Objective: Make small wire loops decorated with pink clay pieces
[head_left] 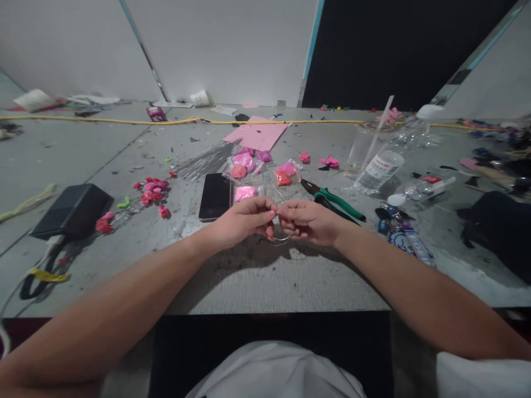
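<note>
Grey worktop point(249, 282), cluttered. Frame centre: left hand point(252, 218), right hand point(310, 221) pinching bent wire point(282, 244). Phone point(214, 196), pliers point(338, 203) flanking; pink packet point(245, 192) just above. Black box point(72, 207) far left, bottle point(379, 170) right.

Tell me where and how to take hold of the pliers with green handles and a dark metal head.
Best to grip the pliers around both green handles, coming from the right and above. They lie on the table with handles pointing lower right, away from the dark metal head. The right hand seems nearest.
</note>
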`<action>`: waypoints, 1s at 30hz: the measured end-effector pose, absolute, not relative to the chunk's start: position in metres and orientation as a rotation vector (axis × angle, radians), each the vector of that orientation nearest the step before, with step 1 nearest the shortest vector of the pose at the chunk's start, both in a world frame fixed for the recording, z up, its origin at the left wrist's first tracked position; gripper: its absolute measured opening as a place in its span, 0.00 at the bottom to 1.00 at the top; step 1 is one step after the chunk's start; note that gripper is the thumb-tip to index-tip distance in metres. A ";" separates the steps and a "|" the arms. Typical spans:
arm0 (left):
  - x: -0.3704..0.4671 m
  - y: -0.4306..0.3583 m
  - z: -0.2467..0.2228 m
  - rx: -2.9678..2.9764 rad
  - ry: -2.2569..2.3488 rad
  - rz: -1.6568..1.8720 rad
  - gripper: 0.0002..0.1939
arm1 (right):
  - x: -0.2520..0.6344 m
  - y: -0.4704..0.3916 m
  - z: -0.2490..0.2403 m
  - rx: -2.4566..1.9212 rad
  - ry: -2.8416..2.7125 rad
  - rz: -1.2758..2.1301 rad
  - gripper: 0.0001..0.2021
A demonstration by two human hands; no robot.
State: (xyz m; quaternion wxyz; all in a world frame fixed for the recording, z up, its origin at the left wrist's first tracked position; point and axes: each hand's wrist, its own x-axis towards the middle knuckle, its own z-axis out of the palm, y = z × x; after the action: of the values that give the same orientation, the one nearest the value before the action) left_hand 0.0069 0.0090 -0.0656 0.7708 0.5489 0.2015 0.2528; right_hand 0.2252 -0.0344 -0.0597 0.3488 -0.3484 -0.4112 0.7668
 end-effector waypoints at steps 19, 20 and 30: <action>0.004 0.004 -0.052 1.121 0.399 0.494 0.12 | 0.228 -0.037 -0.054 -0.781 -1.050 2.019 0.17; 0.005 0.004 -0.054 1.134 0.414 0.487 0.12 | 0.227 -0.038 -0.054 -0.846 -1.054 1.998 0.17; 0.005 0.010 -0.060 1.118 0.424 0.544 0.10 | 0.227 -0.035 -0.052 -0.858 -0.875 2.034 0.17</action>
State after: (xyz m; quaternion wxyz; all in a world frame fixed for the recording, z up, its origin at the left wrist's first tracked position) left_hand 0.0054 0.0100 -0.0599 0.7920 0.5197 0.1969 0.2529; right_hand 0.2270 -0.0346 -0.0521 0.3742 -0.3349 -0.3418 0.7944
